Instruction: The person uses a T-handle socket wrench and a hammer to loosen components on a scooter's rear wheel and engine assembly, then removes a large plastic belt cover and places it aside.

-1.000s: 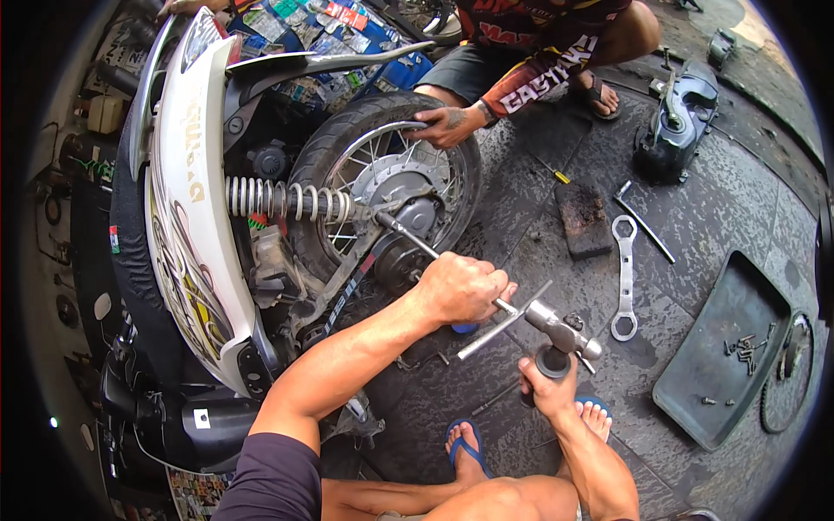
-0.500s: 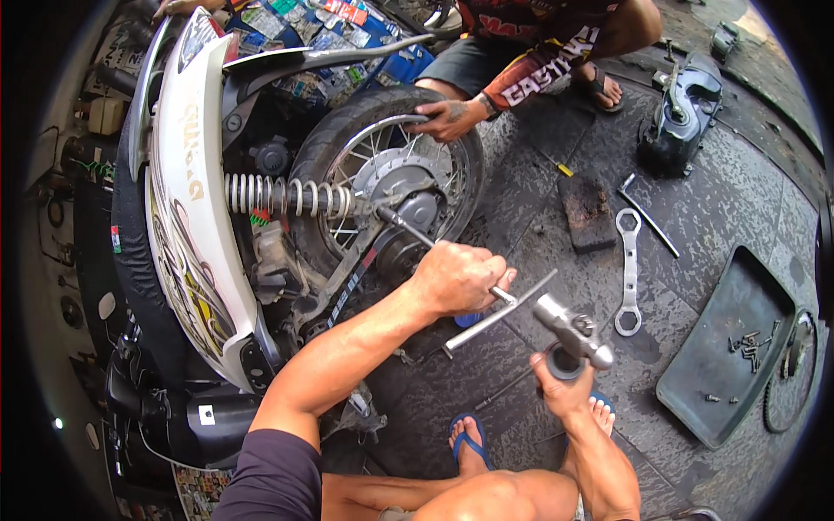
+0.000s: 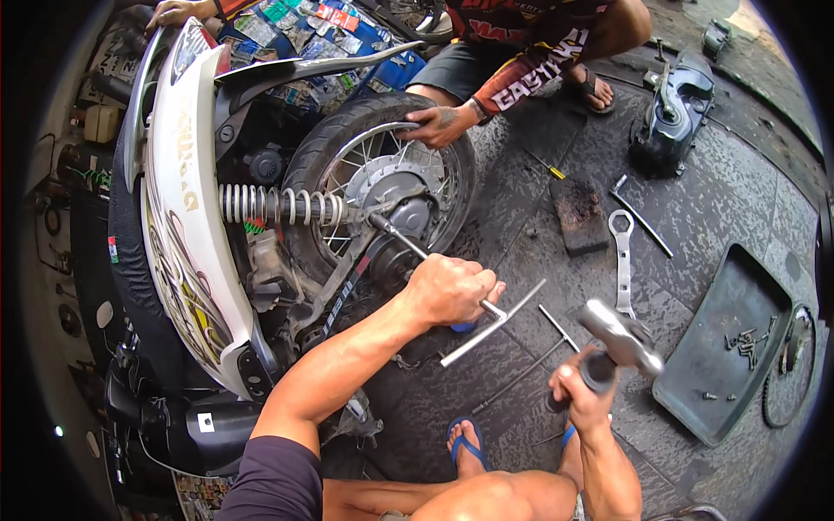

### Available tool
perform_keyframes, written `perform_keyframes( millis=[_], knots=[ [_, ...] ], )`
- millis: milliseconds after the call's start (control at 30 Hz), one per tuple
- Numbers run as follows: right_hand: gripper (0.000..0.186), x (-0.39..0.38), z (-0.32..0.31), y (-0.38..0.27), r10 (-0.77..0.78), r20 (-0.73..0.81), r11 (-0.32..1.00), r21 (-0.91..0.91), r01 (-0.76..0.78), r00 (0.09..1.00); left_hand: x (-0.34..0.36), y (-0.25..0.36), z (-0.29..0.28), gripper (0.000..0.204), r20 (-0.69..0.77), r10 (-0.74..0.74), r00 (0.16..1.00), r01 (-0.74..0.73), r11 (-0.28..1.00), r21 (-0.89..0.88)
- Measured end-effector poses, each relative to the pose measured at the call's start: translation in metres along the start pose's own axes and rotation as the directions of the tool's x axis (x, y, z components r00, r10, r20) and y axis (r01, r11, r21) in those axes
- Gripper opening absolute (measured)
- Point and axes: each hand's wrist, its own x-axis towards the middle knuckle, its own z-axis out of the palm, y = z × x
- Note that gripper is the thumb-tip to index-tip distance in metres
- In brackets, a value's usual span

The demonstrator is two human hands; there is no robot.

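Observation:
My left hand (image 3: 452, 291) is closed around the shaft of a T-handle wrench (image 3: 493, 323). The wrench's far end meets the lower end of the white spring shock absorber (image 3: 282, 206), beside the hub of the scooter's rear wheel (image 3: 391, 182). In my right hand (image 3: 584, 392) is a hammer (image 3: 621, 337), its metal head blurred and held apart from the wrench's crossbar, to the right. Across the wheel, another person's hand (image 3: 434, 126) rests on the rim. That person's other hand (image 3: 178, 12) touches the rear of the white scooter body (image 3: 187, 208).
On the floor lie another T-handle tool (image 3: 521, 376), a double-ended ring spanner (image 3: 623, 260), an angled bar wrench (image 3: 645, 219), a dark block (image 3: 580, 215) and a yellow-handled screwdriver (image 3: 556, 172). A tray (image 3: 695, 382) with several bolts stands right, below an engine cover (image 3: 673, 113).
My right hand has swung the hammer to the right, away from the wrench's crossbar. My left hand keeps its grip on the wrench. The whole view has shifted slightly.

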Motion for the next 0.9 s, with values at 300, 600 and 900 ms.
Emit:
perform_keyframes(
  millis=[300,600,900],
  knots=[
    [0.022,0.014,0.035,0.047,-0.002,-0.006,0.932,-0.362,0.000,1.000,0.003,0.002,-0.007,0.036,0.038,-0.068,0.997,0.066,0.997,0.045],
    [0.016,-0.036,-0.054,-0.064,-0.270,-0.195,0.961,-0.109,0.253,0.943,-0.004,-0.005,0.004,0.038,0.016,0.001,1.000,-0.001,1.000,0.001],
    [0.018,-0.138,-0.078,-0.199,-0.466,-0.317,0.823,-0.498,0.273,0.826,0.017,0.098,-0.037,0.052,0.101,0.071,0.992,-0.039,0.956,-0.291]
  ],
)
